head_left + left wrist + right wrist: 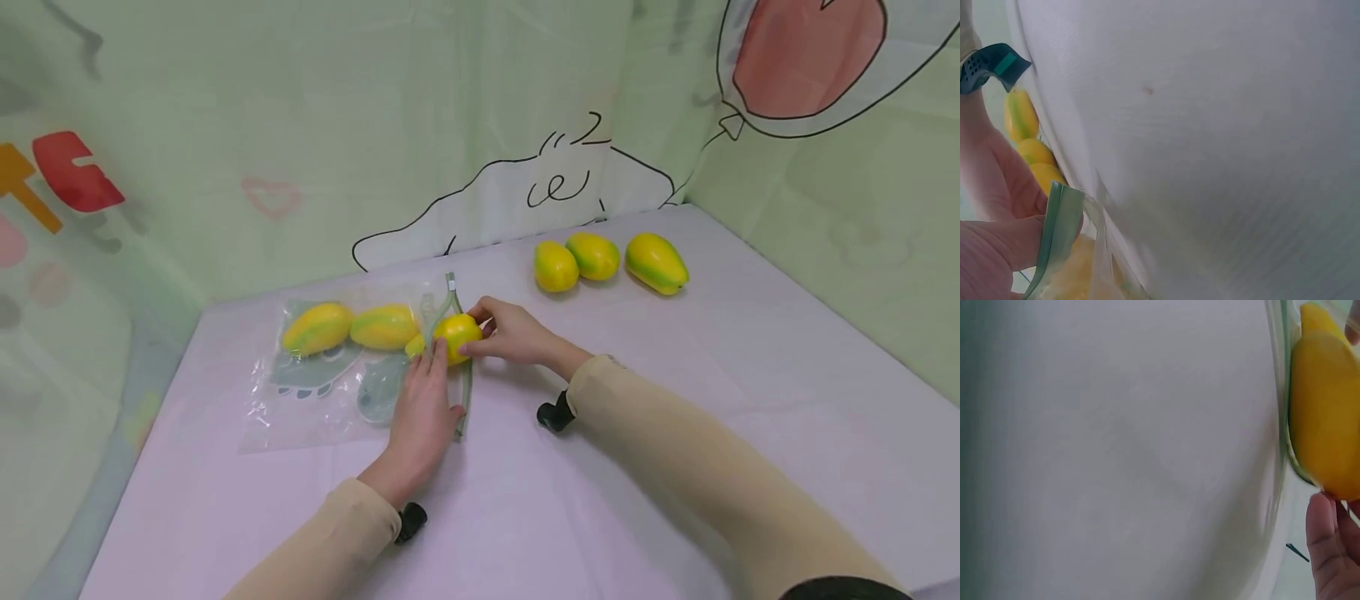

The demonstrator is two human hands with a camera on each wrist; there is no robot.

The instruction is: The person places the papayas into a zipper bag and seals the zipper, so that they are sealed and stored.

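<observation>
A clear plastic zip bag point(262, 417) with a green-edged mouth lies flat. Two yellow-green papayas point(317, 328) show through its plastic. At the bag's mouth my right hand point(513, 332) grips another papaya point(460, 335) by its outer end, its inner end within the opening. More yellow point(415, 346) shows just inside; whether it is a separate fruit I cannot tell. My left hand point(425, 408) holds the mouth's edge, fingers extended against the papaya. In the left wrist view, its thumb is at the green strip point(1060, 219).
Three more papayas point(592, 255) rest at the back right of the pale tablecloth point(675, 358), two of them side by side. Behind the table hangs a printed cloth point(420, 125). Black wrist-worn devices point(557, 412) sit at both sleeves.
</observation>
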